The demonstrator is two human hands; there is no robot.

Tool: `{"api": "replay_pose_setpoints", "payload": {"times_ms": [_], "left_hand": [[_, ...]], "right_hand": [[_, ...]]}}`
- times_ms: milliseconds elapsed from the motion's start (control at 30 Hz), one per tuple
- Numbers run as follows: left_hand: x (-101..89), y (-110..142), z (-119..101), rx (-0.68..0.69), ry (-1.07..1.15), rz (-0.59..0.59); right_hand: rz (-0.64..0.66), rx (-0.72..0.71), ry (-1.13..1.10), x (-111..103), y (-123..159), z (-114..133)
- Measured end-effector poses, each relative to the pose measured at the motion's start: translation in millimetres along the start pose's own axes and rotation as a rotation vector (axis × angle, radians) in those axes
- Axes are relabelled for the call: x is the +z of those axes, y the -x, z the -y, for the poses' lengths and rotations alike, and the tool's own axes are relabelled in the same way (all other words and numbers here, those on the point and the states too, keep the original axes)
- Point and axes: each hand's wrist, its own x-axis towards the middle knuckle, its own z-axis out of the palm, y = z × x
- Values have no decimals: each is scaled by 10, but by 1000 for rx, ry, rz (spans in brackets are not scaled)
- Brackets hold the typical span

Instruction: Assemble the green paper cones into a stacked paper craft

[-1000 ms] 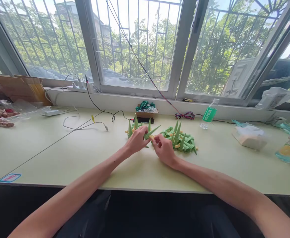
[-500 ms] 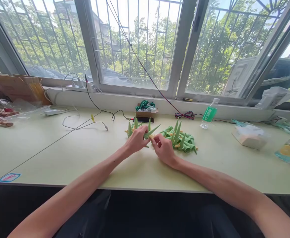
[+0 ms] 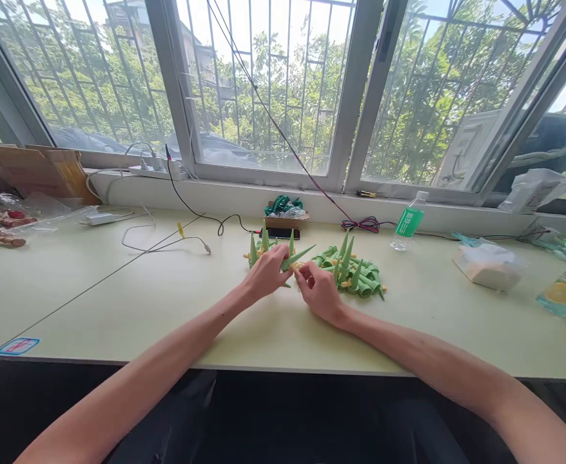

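My left hand is closed on a green pointed cone, whose tip points up to the right. My right hand pinches a small yellowish piece at the cone's lower side; its exact kind is too small to make out. Behind my left hand stand several more upright green cones with yellow bits at their bases. Right of my right hand lies a heap of green cones and rolled tubes, some upright, some on their sides.
A phone lies before a small box of green and silver wrappings. To the right are a water bottle, a tissue pack and a clear container. Cables cross the table's left side.
Hardly anything differs. The cone in my left hand has tilted very slightly, and my right fingertips have shifted a little at the yellowish piece.
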Motion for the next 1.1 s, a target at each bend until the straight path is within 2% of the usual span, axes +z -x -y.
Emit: {"api": "replay_pose_setpoints", "payload": {"times_ms": [333, 533, 1100], "left_hand": [[-25, 6, -22, 12, -81, 17], [-17, 11, -29, -24, -46, 14], [-1, 20, -23, -9, -40, 1]], "right_hand": [[5, 11, 9, -10, -5, 21], [7, 1, 11, -6, 3, 7], [10, 1, 8, 7, 1, -16]]}}
